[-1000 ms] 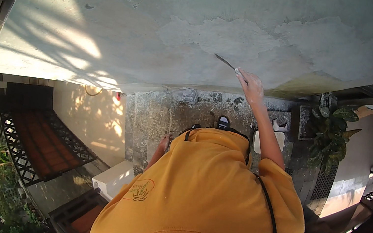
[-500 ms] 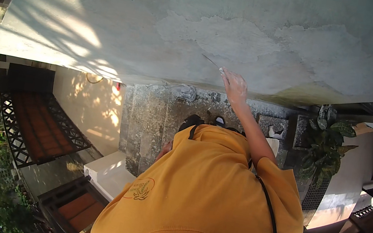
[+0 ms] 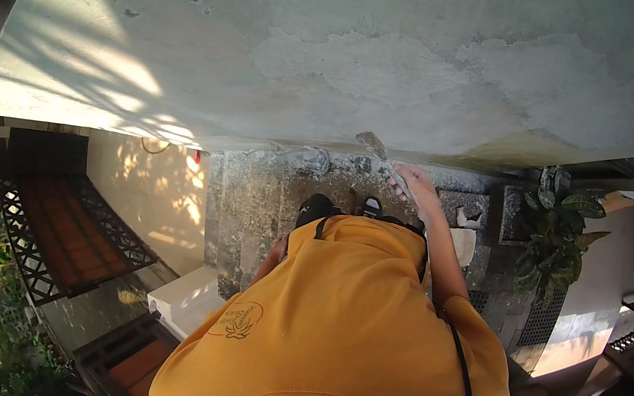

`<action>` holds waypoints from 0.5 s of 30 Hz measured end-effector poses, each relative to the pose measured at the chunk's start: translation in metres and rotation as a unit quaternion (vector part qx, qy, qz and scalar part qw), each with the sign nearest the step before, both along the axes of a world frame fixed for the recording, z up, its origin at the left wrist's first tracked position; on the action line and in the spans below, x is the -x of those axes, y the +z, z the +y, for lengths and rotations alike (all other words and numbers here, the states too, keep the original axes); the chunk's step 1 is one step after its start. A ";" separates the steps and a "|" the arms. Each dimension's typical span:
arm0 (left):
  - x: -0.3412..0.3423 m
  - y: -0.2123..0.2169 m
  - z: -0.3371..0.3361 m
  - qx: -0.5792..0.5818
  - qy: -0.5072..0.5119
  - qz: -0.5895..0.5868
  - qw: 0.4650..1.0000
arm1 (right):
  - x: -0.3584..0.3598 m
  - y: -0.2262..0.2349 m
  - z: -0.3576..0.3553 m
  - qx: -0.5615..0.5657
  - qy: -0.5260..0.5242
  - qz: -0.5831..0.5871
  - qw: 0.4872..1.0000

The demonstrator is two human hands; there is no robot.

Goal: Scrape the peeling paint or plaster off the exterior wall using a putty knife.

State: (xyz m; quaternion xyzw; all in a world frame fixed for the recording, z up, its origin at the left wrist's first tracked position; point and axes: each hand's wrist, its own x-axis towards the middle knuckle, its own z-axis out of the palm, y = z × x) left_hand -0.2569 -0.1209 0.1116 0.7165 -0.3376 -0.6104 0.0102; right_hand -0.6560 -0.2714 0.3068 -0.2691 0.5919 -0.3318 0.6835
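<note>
Against the rough, patchy plaster wall point(image 3: 374, 64), right hand point(image 3: 418, 186) has fingers clamped on a scraper point(image 3: 380, 154) handle, its flat metal blade touching the wall's lower edge. Left hand point(image 3: 273, 251) hangs beside the orange shirt point(image 3: 344, 330); finger state cannot be told.

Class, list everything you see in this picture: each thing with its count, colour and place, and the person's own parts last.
Wall: one, pale grey with patched plaster, upper half.
Scraper: one, metal blade, against the wall's lower edge.
Stone paving: grey, centre.
Potted plant: one, green, right.
White box: one, lower centre-left.
Lattice gate: one, dark with reddish panel, left.
Yellow shirt: one, centre.
Right hand: holds the scraper.
Left hand: low by the shirt, grip unclear.
</note>
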 end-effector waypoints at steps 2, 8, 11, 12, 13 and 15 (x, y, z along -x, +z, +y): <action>-0.011 -0.009 -0.009 -0.010 -0.022 0.002 1.000 | -0.017 0.008 0.008 -0.023 -0.054 -0.034 0.998; -0.098 -0.110 -0.028 -0.005 -0.013 0.020 1.000 | -0.063 0.031 -0.004 0.027 -0.170 -0.203 0.964; -0.108 -0.072 -0.063 0.018 -0.016 0.051 0.998 | -0.090 0.042 -0.013 0.011 -0.248 -0.276 0.928; -0.111 -0.056 -0.076 0.034 -0.039 0.053 0.997 | -0.100 0.048 -0.018 0.015 -0.265 -0.320 0.909; -0.114 -0.044 -0.090 0.046 -0.069 0.055 0.995 | -0.105 0.048 -0.021 0.018 -0.288 -0.319 0.903; -0.129 -0.022 -0.104 0.083 -0.098 0.059 0.990 | -0.128 0.054 -0.036 -0.027 -0.367 -0.369 0.854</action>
